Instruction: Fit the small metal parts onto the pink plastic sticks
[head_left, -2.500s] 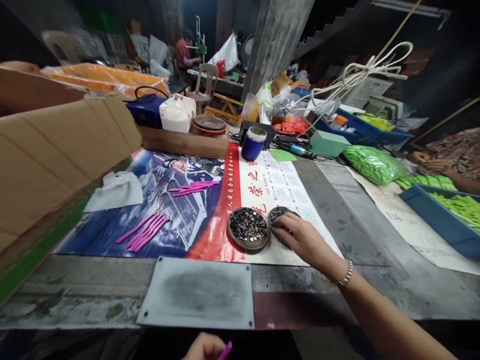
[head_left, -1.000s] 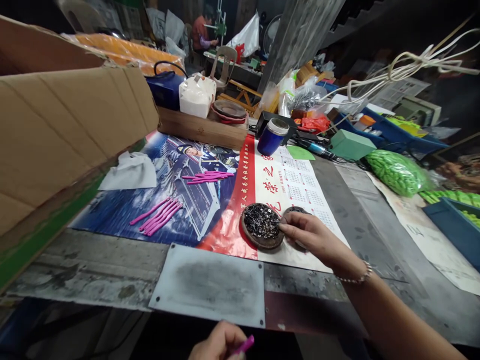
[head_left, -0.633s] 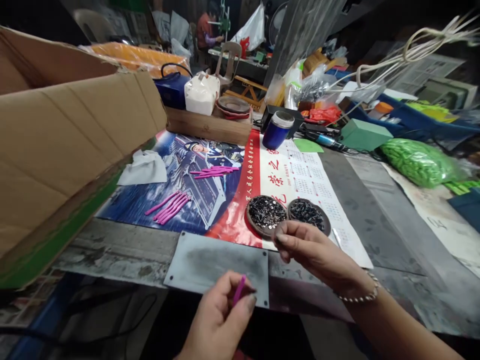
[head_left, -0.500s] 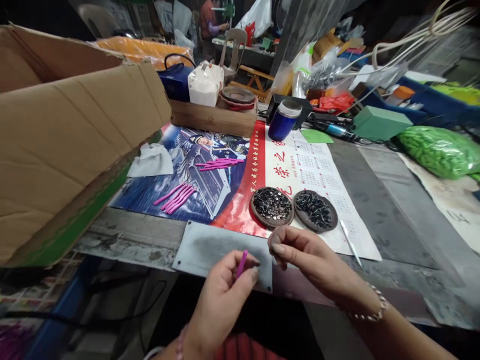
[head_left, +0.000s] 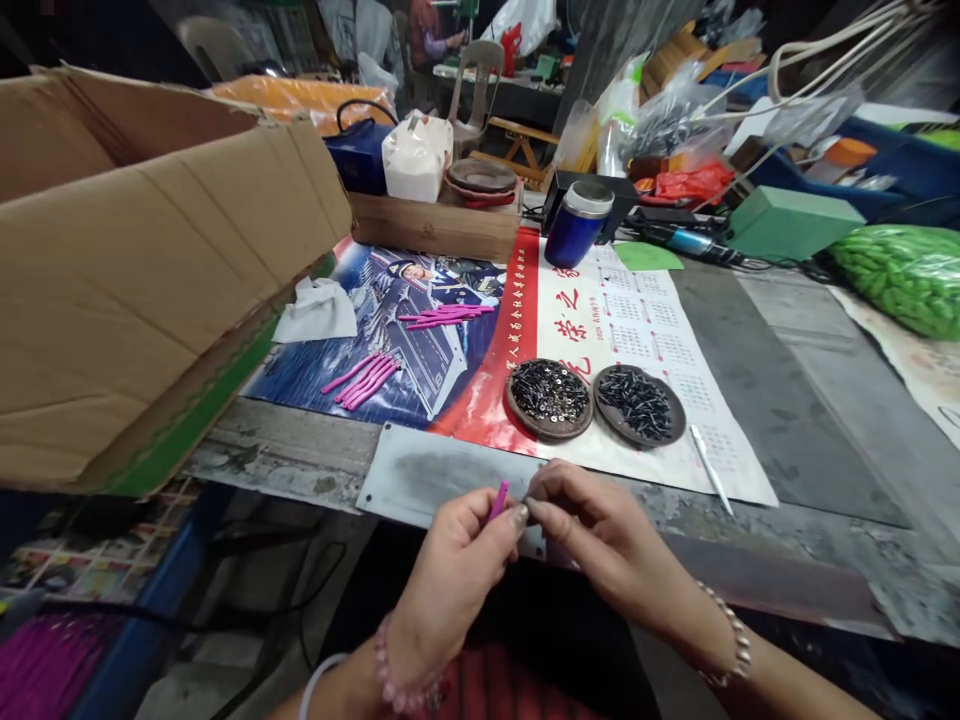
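Note:
A slim magenta stick [head_left: 499, 499] is pinched in my left hand [head_left: 469, 560], its end showing above the thumb. My right hand [head_left: 596, 520] is closed in a pinch against the left fingertips; whatever lies between its finger and thumb is too small to name. Both hands are over the near edge of a grey metal plate [head_left: 420, 465]. Beyond them stand a round dish of small dark metal parts and washers [head_left: 550, 392] and a second dish of dark screw-like pieces [head_left: 639, 403]. Two bundles of magenta sticks [head_left: 364, 380] lie on the calendar poster to the left.
A big cardboard box [head_left: 187, 270] takes up the left side. A white pen [head_left: 711, 468] lies right of the dishes. Behind are a blue tumbler [head_left: 576, 232], a wooden tray [head_left: 435, 228], a green block [head_left: 793, 225] and a bag of green pieces [head_left: 900, 270]. Another person sits far back.
My right hand has come left, so its fingertips now meet those of my left hand at the magenta stick. The whole view has shifted slightly.

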